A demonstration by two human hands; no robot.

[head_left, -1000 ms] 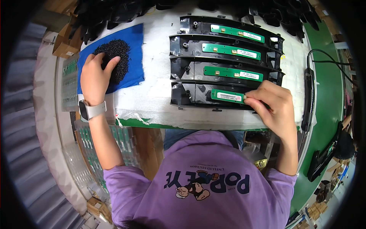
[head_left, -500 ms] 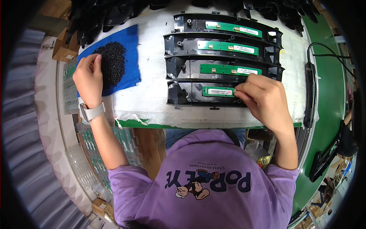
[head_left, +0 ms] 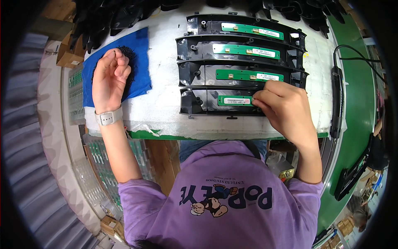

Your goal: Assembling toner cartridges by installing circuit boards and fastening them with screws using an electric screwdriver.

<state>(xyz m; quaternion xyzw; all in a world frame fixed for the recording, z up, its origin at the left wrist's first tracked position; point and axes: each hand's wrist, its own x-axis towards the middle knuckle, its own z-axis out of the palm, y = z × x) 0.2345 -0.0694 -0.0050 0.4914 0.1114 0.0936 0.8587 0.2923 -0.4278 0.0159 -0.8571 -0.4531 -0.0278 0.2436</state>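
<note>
Four long black plastic panels lie in a row on the white table cover [head_left: 161, 110], each with a green circuit board. My right hand [head_left: 286, 110] rests on the nearest panel [head_left: 199, 101], its fingertips pinching the right end of that panel's green circuit board [head_left: 232, 100]. My left hand [head_left: 108, 79] hovers over a blue cloth [head_left: 141, 66] that carries a pile of small black bits [head_left: 130, 56]. Its fingers are curled and pinched together; anything between them is too small to see. A pale watch sits on that wrist.
A black pen-shaped power tool [head_left: 336, 103] with a cable lies on the green mat [head_left: 358, 83] at the right. Heaps of black plastic parts [head_left: 112, 16] line the far edge. A cardboard box [head_left: 68, 56] stands at the left. Stacked trays sit below the table.
My left hand has lifted off the pile of black bits and curled its fingers. My right hand slid left along the nearest panel onto the end of its green board.
</note>
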